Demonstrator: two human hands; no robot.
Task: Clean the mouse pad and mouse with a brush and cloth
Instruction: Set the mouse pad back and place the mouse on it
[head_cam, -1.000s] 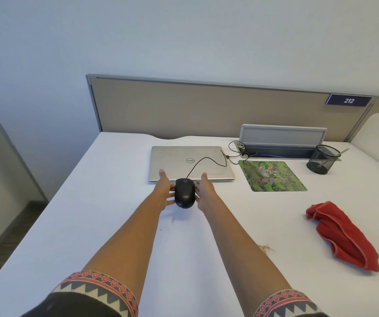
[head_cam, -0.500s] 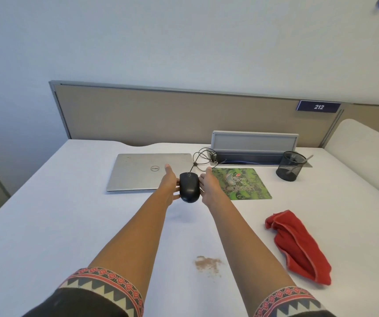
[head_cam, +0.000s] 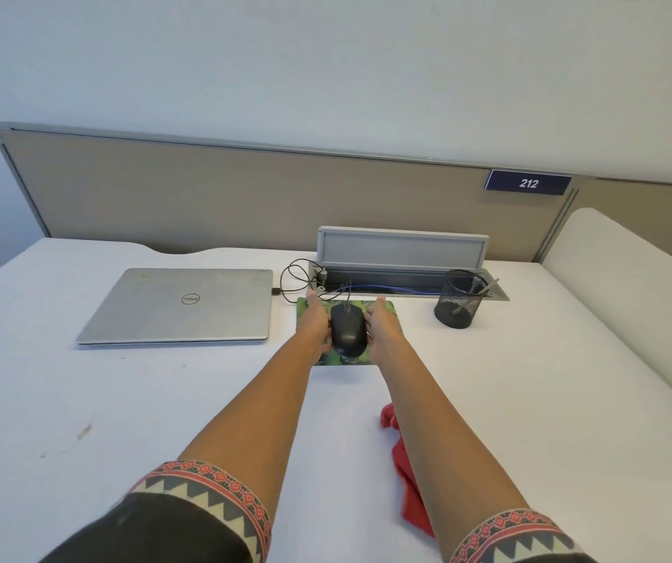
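Observation:
The black wired mouse [head_cam: 348, 331] is over the middle of the green printed mouse pad [head_cam: 388, 309]; I cannot tell whether it rests on the pad or hovers just above it. My left hand [head_cam: 318, 323] and my right hand [head_cam: 383, 327] press its two sides with straight fingers pointing away from me. Its cable [head_cam: 298, 278] loops back toward the laptop. The red cloth [head_cam: 407, 477] lies crumpled near me, partly under my right forearm. A thin handle [head_cam: 492, 284], possibly the brush, sticks out of the mesh cup.
A shut silver laptop [head_cam: 180, 304] lies left of the pad. Behind the pad stands an open grey cable box [head_cam: 401, 251], with a black mesh cup [head_cam: 461, 299] at its right. Brown crumbs [head_cam: 82, 431] dot the white desk [head_cam: 529, 379] at left.
Both hands carried the mouse to the right, from the desk in front of the laptop to over the mouse pad. My view shifted, and the cloth now sits under my right arm.

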